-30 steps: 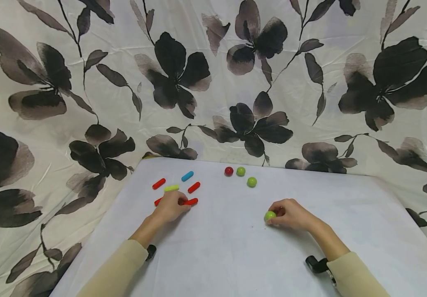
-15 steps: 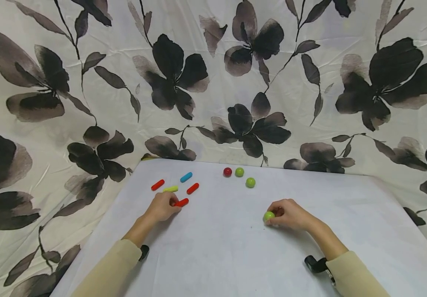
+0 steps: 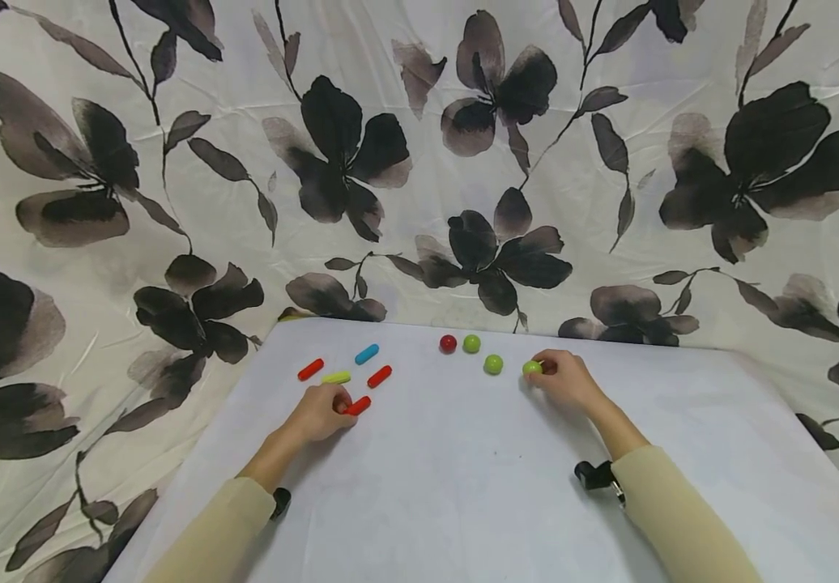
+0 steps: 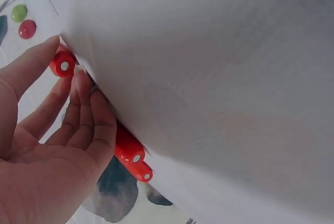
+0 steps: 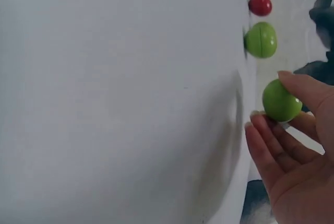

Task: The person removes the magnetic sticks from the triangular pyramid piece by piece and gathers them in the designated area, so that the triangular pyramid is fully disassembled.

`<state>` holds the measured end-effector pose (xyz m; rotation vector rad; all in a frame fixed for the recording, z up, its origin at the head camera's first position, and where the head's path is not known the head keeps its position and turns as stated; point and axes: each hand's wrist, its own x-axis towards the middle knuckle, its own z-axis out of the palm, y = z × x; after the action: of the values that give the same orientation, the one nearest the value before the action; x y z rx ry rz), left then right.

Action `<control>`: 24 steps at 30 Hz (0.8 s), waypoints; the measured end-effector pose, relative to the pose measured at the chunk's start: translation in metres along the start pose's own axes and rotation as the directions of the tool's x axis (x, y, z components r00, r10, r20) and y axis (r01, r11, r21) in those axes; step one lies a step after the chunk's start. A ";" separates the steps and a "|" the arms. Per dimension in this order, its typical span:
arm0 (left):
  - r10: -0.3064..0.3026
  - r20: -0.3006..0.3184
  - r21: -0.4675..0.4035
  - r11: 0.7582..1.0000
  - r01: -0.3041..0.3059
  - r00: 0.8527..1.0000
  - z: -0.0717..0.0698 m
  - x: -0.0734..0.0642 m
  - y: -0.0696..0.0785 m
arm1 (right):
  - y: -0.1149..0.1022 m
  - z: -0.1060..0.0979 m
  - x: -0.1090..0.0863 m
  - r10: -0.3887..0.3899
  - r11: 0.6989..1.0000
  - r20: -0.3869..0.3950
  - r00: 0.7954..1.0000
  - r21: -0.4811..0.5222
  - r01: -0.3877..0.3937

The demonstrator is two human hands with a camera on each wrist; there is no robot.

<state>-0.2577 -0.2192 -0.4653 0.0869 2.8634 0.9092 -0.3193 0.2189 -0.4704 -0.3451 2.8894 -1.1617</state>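
In the head view my left hand [image 3: 321, 413] pinches a red capsule-shaped stick [image 3: 359, 405] between thumb and index finger, low over the white table. The left wrist view shows the white dot on that red stick's end [image 4: 64, 66], and two more red sticks [image 4: 130, 148] beyond the other fingers. My right hand [image 3: 568, 379] pinches a small green ball [image 3: 532, 368] with thumb and fingertips, to the right of two other green balls [image 3: 493, 364] and a red ball [image 3: 448, 344]. In the right wrist view the held ball [image 5: 282, 100] sits between thumb and fingers.
Around my left hand lie a yellow-green stick [image 3: 335, 377], a blue stick [image 3: 366, 354], and red sticks [image 3: 379, 376] to the right and far left. The white tabletop [image 3: 427, 502] ends at a floral cloth [image 3: 405, 267] behind it.
My right hand has carried the green ball away from me toward the far balls. My left hand has shifted slightly left with the red stick, which is now tilted more.
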 end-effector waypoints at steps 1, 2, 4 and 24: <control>-0.001 0.002 0.000 1.000 0.001 1.000 0.000 0.000 -0.001 | 0.001 0.001 0.006 0.010 1.000 -0.013 1.000 -0.001 -0.010; -0.001 0.005 0.000 1.000 0.001 1.000 0.000 0.001 -0.002 | 0.001 0.002 0.011 0.020 1.000 -0.026 0.999 -0.001 -0.020; 0.002 0.009 0.002 1.000 -0.003 1.000 0.000 0.001 -0.003 | 0.002 0.004 0.020 0.036 0.999 -0.044 0.998 -0.001 -0.036; 0.017 0.030 0.041 0.999 -0.018 0.999 -0.012 -0.009 0.000 | 0.006 0.003 0.030 0.103 0.995 -0.016 0.995 0.010 -0.103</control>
<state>-0.2511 -0.2272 -0.4547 0.1284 2.8582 0.8453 -0.3499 0.2146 -0.4746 -0.1847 2.8758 -1.1665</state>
